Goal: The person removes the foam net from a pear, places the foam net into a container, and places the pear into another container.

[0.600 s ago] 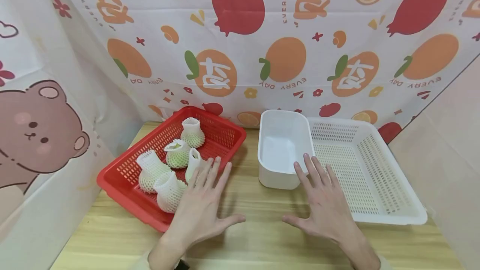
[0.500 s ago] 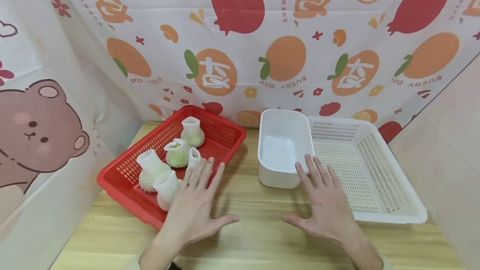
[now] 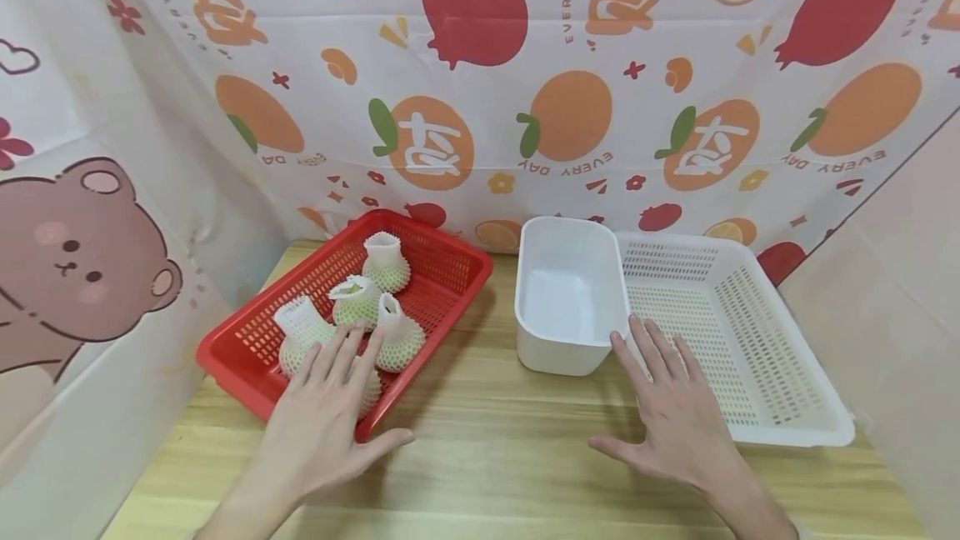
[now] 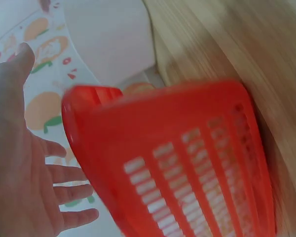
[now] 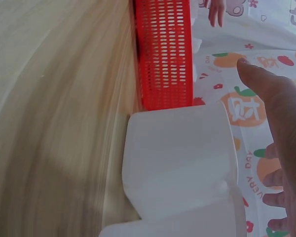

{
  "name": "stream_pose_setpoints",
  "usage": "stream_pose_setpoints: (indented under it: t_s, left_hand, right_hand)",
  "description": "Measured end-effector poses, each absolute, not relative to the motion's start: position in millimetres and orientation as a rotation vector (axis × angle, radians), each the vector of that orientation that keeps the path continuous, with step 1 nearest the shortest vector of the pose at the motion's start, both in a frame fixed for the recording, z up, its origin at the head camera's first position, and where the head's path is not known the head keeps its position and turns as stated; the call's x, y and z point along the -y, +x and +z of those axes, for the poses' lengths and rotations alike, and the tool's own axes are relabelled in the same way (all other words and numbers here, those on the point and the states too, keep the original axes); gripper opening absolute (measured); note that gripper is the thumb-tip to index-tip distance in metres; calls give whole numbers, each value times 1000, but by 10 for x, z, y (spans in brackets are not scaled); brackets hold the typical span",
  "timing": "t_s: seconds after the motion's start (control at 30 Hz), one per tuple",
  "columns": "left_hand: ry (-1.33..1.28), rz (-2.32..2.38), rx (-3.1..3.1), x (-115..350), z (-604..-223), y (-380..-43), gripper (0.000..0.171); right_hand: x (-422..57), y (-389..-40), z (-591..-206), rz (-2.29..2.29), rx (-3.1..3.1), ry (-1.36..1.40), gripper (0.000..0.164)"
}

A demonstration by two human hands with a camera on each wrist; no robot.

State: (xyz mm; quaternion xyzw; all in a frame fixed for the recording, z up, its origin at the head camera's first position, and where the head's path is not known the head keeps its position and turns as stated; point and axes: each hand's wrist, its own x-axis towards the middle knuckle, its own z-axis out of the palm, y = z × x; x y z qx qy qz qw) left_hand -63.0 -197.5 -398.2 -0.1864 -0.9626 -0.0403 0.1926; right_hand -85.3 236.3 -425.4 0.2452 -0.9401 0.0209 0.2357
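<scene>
My left hand (image 3: pixel 322 415) is held over the near side of the red basket (image 3: pixel 435 298), fingers straight and spread, with nothing gripped. Beneath and beyond it in the basket are several green fruits, each in a white foam net sleeve; one netted fruit (image 3: pixel 399 344) sits right of the fingers, and another (image 3: pixel 386 265) stands at the far end. The hand partly covers the nearest one. In the left wrist view, the open palm (image 4: pixel 19 173) is beside the basket's rim (image 4: pixel 89 128). My right hand (image 3: pixel 675 415), also spread, has its fingertips near the white bin (image 3: pixel 562 357) and white basket (image 3: pixel 780 433).
The white bin stands between the two baskets, close against the left edge of the white basket. Wood table (image 3: pixel 487 457) extends in front of them. A fruit-print cloth (image 3: pixel 487 132) hangs behind, and a bear-print cloth (image 3: pixel 82 257) hangs at the left.
My left hand has moved left and slightly down, uncovering the fruit at the basket's right side. My right hand has shifted slightly right. The containers have stayed in place.
</scene>
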Motion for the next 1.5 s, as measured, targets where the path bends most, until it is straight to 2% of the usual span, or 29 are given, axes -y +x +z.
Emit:
stream_pose_setpoints:
  t_s: [0.53,0.77,1.5]
  left_hand:
    - [-461,-48,2670,2490,-3984,-665,125]
    - [-521,9,2617,2698,-4002,-704,124]
    - [-820,210,2692,2812,-3859,-981,102]
  right_hand:
    - [-2550,-739,-4319,13,2572,656,121]
    - [-2578,-720,-4323,18,2552,672,120]
    - [-2579,-725,-4291,15,2554,681,117]
